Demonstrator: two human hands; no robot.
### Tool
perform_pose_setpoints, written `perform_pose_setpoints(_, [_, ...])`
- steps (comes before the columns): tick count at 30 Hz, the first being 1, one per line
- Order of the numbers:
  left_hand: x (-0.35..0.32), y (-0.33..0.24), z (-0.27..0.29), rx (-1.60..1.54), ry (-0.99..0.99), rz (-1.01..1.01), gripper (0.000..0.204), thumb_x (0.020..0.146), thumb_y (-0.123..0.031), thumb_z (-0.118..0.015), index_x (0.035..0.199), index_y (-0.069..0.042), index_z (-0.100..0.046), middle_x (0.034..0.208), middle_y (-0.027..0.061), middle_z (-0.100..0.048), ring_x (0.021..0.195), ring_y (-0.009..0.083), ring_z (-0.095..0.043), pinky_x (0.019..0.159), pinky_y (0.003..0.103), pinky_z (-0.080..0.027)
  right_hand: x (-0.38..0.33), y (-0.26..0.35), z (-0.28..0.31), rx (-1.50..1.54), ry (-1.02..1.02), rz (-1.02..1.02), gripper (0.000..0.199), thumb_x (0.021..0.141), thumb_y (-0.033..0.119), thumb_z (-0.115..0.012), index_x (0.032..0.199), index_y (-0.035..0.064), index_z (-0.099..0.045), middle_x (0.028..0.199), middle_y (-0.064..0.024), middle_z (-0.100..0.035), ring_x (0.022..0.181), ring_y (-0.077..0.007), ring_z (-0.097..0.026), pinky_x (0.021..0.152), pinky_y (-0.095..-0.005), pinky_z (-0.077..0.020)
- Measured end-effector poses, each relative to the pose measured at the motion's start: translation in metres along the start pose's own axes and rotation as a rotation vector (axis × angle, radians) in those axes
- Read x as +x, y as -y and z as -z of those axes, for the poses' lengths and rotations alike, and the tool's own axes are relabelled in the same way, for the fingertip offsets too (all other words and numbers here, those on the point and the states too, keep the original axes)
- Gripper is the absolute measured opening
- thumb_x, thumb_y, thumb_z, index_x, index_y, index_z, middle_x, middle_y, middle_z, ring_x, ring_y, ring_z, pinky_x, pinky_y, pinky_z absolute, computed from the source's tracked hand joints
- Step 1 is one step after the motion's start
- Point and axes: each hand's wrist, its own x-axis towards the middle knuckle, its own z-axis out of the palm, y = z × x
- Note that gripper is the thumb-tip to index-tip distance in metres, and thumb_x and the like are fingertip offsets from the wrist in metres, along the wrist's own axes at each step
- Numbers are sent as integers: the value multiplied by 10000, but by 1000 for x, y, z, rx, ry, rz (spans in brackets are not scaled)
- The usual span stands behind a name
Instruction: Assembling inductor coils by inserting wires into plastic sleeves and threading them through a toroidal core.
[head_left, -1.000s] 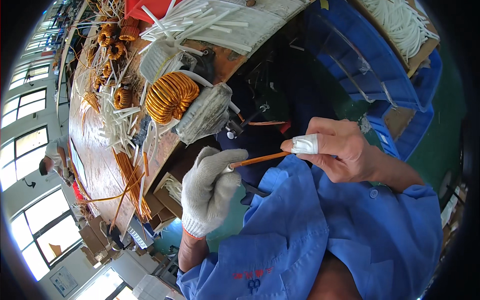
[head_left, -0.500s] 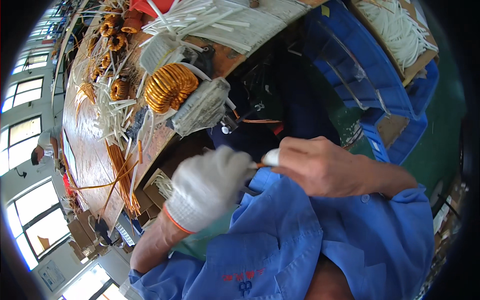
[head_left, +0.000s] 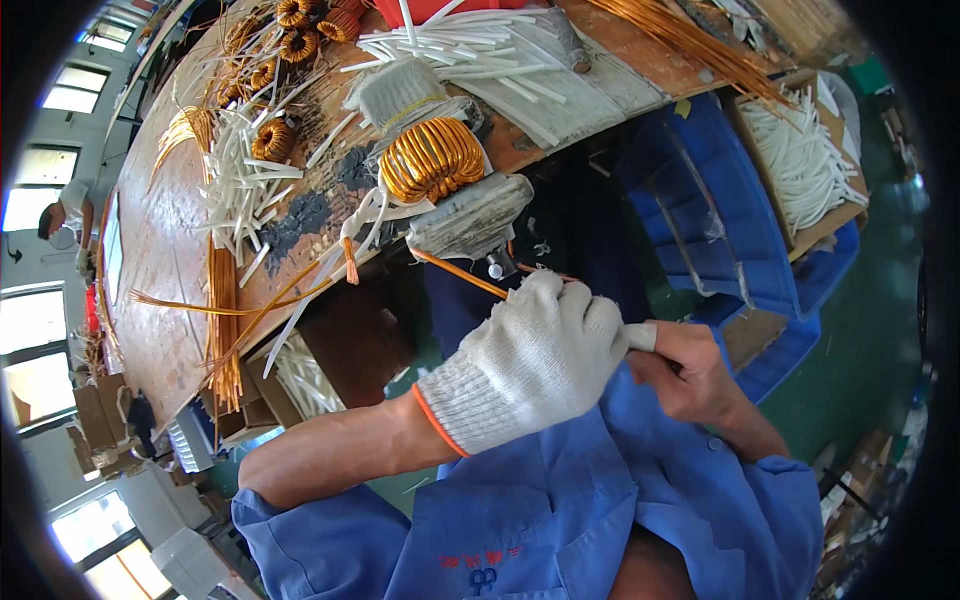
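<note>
A ring coil wound with thick copper wire point(head_left: 430, 160) sits at the table edge, between white cloth-like padding above and a grey-white wrapped block point(head_left: 470, 218) below. A length of copper wire point(head_left: 460, 273) runs from beside the block down to my left hand point(head_left: 540, 355). That hand wears a white knitted glove with an orange cuff, its fingers closed round the wire. My right hand point(head_left: 685, 370), bare with a white wrap on one finger, is pinched closed right against the gloved fingertips. What lies between its fingers is hidden. Another copper wire end point(head_left: 350, 262) pokes from a white sleeve beside the coil.
White tubes point(head_left: 500, 60) and smaller wound coils point(head_left: 298, 45) cover the table's far part. A bundle of copper wires point(head_left: 222, 340) lies at left. Blue bins point(head_left: 700, 200) and a carton of white tubing point(head_left: 800, 160) stand at right. A person point(head_left: 70, 215) is far left.
Both hands have moved right and slightly down, and the copper wire now stretches from the block to the glove. My view has shifted, so the coil and table appear further right.
</note>
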Motion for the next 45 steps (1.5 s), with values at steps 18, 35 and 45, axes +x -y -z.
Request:
perform_pose_setpoints(18, [-88,15,-7,-105,-231,103,374,694,-148,-915,1024,-107,-744,936,65,-674,860,270,-681,742,393,-599,19,11,-20,-125,-406,-14,298,948,117,-841,772,2,-631,630,-23,-635,540,-31,-538,468,-235,-388])
perform_pose_setpoints(35, [-91,172,55,-125,-432,504,424,837,3,-766,1256,-56,-736,1240,161,-705,1158,348,-691,985,425,-552,152,33,-72,-258,-539,142,511,864,103,-918,616,60,-473,546,-6,-590,508,-11,-505,413,-246,-343])
perform_pose_setpoints(45, [-56,243,59,-127,-172,59,238,778,-96,-804,1014,-99,-777,836,51,-612,782,268,-627,714,406,-512,154,47,-71,-358,-485,111,185,882,32,-870,925,-25,-700,713,-67,-658,544,-94,-568,465,-276,-411])
